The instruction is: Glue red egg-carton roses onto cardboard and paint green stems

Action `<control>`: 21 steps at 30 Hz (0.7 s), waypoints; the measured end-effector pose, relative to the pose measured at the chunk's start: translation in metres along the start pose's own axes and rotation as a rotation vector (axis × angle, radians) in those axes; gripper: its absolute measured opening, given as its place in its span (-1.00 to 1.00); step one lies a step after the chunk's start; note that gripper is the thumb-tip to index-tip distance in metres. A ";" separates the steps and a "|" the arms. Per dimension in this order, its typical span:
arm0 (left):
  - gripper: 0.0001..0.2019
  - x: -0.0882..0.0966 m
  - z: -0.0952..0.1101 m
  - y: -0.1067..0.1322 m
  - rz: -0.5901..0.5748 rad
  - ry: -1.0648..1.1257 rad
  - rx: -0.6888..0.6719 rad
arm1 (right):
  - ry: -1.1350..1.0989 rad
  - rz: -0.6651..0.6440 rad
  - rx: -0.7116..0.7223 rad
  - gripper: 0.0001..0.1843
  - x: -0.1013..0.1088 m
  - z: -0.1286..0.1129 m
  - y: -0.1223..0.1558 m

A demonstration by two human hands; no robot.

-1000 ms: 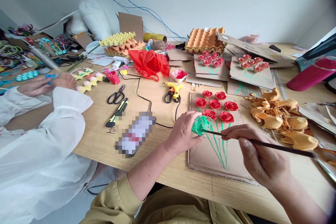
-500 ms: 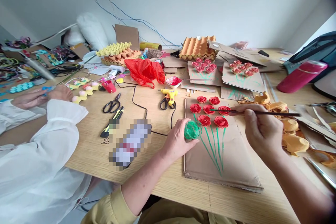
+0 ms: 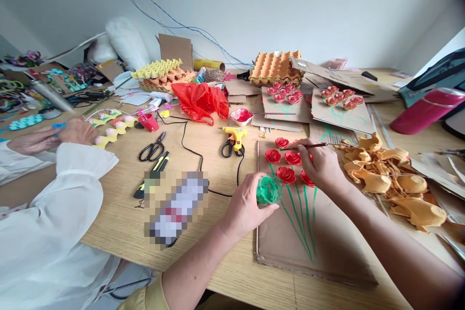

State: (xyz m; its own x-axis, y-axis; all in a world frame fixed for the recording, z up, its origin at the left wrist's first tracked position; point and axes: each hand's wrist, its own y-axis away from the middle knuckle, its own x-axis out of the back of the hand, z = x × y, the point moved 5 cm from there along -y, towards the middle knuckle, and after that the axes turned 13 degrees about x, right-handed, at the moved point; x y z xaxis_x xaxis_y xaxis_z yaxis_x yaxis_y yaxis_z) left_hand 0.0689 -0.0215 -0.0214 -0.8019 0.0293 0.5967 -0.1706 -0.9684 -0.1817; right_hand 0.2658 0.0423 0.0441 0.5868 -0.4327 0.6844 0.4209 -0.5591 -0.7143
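Observation:
My left hand (image 3: 247, 203) is curled around a small cup (image 3: 269, 189) smeared with green paint, at the left edge of a cardboard sheet (image 3: 327, 247). On that sheet are several red paper roses (image 3: 286, 174) with green painted stems (image 3: 300, 213) below them. My right hand (image 3: 321, 164) pinches a thin dark paintbrush (image 3: 305, 146) and rests over the roses, the brush tip pointing left among the upper ones. Both hands are closed on what they hold.
A yellow glue gun (image 3: 234, 133), black scissors (image 3: 150, 147), a utility knife (image 3: 152, 179) and a black cable lie to the left. Orange egg-carton scraps (image 3: 388, 174) pile at the right. Another person in white sleeves (image 3: 54, 213) works at left. Egg trays (image 3: 276, 65), a red bag (image 3: 198, 99), other rose cards behind.
My right hand moved from the stems up and left to the roses, swinging the brush along. My left hand stayed on the green cup.

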 end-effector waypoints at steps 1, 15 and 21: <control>-0.32 0.000 0.000 0.000 -0.002 -0.001 0.002 | 0.001 -0.009 0.005 -0.76 -0.003 0.001 0.000; -0.33 0.001 0.001 -0.002 -0.010 -0.017 0.007 | -0.039 -0.095 0.049 -0.72 0.005 -0.006 0.001; -0.33 0.000 -0.001 -0.001 -0.002 -0.020 -0.001 | -0.062 -0.101 0.029 -0.73 0.014 -0.008 0.009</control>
State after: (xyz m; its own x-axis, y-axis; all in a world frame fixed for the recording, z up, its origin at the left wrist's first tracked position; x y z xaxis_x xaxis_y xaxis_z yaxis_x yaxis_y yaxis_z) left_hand 0.0685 -0.0200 -0.0221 -0.7897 0.0265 0.6129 -0.1731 -0.9681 -0.1812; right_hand 0.2724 0.0254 0.0481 0.5816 -0.3304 0.7434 0.4995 -0.5763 -0.6468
